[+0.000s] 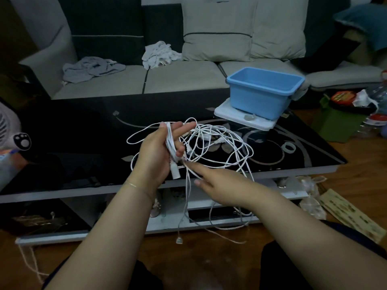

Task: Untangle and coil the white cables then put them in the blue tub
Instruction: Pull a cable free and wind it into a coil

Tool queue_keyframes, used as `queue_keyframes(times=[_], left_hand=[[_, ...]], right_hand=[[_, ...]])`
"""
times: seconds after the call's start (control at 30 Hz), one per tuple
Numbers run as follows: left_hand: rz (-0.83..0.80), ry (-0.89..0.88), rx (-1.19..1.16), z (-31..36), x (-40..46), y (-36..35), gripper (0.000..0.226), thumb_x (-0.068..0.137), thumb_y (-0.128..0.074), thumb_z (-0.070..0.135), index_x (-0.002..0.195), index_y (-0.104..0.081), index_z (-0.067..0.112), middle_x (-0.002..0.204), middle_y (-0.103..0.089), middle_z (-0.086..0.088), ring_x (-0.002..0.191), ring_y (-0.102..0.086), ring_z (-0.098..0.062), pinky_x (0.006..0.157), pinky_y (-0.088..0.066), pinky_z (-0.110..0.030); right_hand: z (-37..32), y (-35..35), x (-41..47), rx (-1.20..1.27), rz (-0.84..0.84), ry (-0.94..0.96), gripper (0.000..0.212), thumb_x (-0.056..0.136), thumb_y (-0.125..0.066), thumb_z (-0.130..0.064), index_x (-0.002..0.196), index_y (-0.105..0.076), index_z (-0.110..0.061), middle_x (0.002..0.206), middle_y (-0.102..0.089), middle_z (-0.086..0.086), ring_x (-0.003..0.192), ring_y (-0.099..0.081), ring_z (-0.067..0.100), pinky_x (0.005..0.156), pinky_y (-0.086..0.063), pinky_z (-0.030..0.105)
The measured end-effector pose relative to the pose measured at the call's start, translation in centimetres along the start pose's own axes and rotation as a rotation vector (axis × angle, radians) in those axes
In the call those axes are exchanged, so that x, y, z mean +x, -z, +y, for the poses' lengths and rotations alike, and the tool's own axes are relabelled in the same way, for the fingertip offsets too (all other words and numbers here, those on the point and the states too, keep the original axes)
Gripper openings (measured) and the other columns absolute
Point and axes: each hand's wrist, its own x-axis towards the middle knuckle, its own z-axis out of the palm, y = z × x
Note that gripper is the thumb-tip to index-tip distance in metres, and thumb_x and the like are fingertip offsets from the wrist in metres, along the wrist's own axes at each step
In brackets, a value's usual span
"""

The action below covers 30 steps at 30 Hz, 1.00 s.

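L hand [156, 150] grips thin looped white cables [217, 141].

In front of me stands a black glass coffee table [83, 130] with a pale swirl pattern, carrying a white flat box [234, 116] at its far right corner and a roll of clear tape [289, 147] near the right edge. Behind it is a grey sofa [182, 78] — two crumpled cloths lie on the seat, a grey cloth [92, 68] and a white cloth [159, 53]. To my right, on the wooden floor [356, 155], sits a green bin [339, 124]; a white fan [8, 126] shows at the left edge.
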Motion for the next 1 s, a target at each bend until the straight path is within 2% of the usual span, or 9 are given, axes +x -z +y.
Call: queue_keyframes(times=[0.1,0.23,0.33,0.47,0.53,0.67,0.77,0.9,1.0], left_hand=[[0.087,-0.101,0.359,-0.5,0.0,-0.1,0.044,0.104,-0.024,0.033,0.127,-0.046,0.001,0.114,-0.070,-0.003,0.045,-0.053,-0.007,0.046,-0.041,-0.018],[0.077,-0.130,0.677,-1.0,-0.6,-1.2,0.029,0.104,-0.025,0.030,0.119,-0.046,0.017,0.115,-0.067,0.005,0.048,-0.059,-0.009,0.049,-0.046,-0.019],[0.062,-0.211,0.998,-2.0,-0.6,-1.2,0.019,0.102,-0.029,0.035,0.100,-0.049,0.035,0.106,-0.071,0.002,0.069,-0.067,-0.019,0.068,-0.053,-0.036],[-0.057,-0.219,1.304,-2.6,-0.7,-1.1,0.051,0.099,-0.023,0.050,0.101,-0.059,0.013,0.094,-0.070,0.003,0.100,-0.062,-0.025,0.086,-0.045,-0.037],[-0.182,-0.146,1.348,-2.5,-0.8,-1.2,0.075,0.087,-0.011,0.071,0.095,-0.059,0.013,0.090,-0.070,-0.003,0.089,-0.065,-0.025,0.082,-0.048,-0.041],[-0.428,0.115,1.151,-2.3,-1.5,-1.3,0.086,0.073,-0.029,0.084,0.102,-0.058,0.009,0.060,-0.065,0.001,0.044,-0.058,-0.016,0.051,-0.049,-0.032],[-0.487,0.169,0.936,-1.8,-1.7,-1.4,0.058,0.087,-0.057,0.050,0.103,-0.056,-0.006,0.052,-0.045,-0.005,0.036,-0.042,-0.014,0.041,-0.035,-0.022],[-0.548,0.171,0.569,-0.7,-2.2,-1.7,0.045,0.092,-0.044,0.036,0.108,-0.062,-0.002,0.043,-0.034,0.003,0.030,-0.028,-0.007,0.036,-0.024,-0.018],[-0.556,0.209,0.287,-0.8,-2.3,-1.9,0.049,0.096,-0.038,0.039,0.108,-0.062,-0.002,0.042,-0.034,0.007,0.028,-0.024,-0.001,0.034,-0.020,-0.014]], right_hand=[[-0.6,0.3,-0.3,-0.056,0.042,0.053,0.034,0.101,-0.035,-0.040,0.134,-0.039,-0.035,0.075,-0.048,-0.012,0.063,-0.041,0.009,0.057,-0.035,0.028],[-0.9,0.3,-0.3,-0.069,0.119,0.102,0.024,0.099,-0.037,-0.040,0.119,-0.049,-0.032,0.079,-0.052,-0.009,0.069,-0.046,0.015,0.063,-0.041,0.033],[-0.7,0.3,-0.3,0.002,0.085,0.102,0.012,0.097,-0.043,-0.040,0.107,-0.050,-0.037,0.069,-0.050,-0.012,0.060,-0.045,0.006,0.060,-0.038,0.031],[-0.1,1.3,-0.3,0.089,0.069,0.047,0.019,0.094,-0.049,-0.040,0.110,-0.060,-0.036,0.097,-0.066,-0.010,0.083,-0.058,0.007,0.073,-0.048,0.031],[0.3,2.4,-0.5,0.021,0.157,-0.017,0.020,0.089,-0.055,-0.046,0.098,-0.065,-0.031,0.092,-0.067,-0.007,0.085,-0.061,0.013,0.071,-0.048,0.031],[1.8,3.9,-0.4,0.090,0.342,-0.109,0.033,0.075,-0.066,-0.050,0.066,-0.057,-0.019,0.062,-0.055,-0.007,0.063,-0.051,0.011,0.056,-0.036,0.028],[2.8,5.3,-0.6,0.501,0.399,-0.069,0.037,0.076,-0.074,-0.039,0.067,-0.056,-0.007,0.058,-0.047,-0.004,0.054,-0.040,0.006,0.052,-0.033,0.024],[4.3,6.3,-0.4,0.734,0.486,-0.098,0.028,0.084,-0.063,-0.034,0.065,-0.052,-0.016,0.041,-0.039,-0.012,0.037,-0.029,0.000,0.038,-0.024,0.012],[4.6,4.8,0.8,0.798,0.467,-0.117,0.030,0.084,-0.058,-0.040,0.069,-0.054,-0.015,0.053,-0.046,0.001,0.039,-0.031,0.003,0.038,-0.025,0.015]])
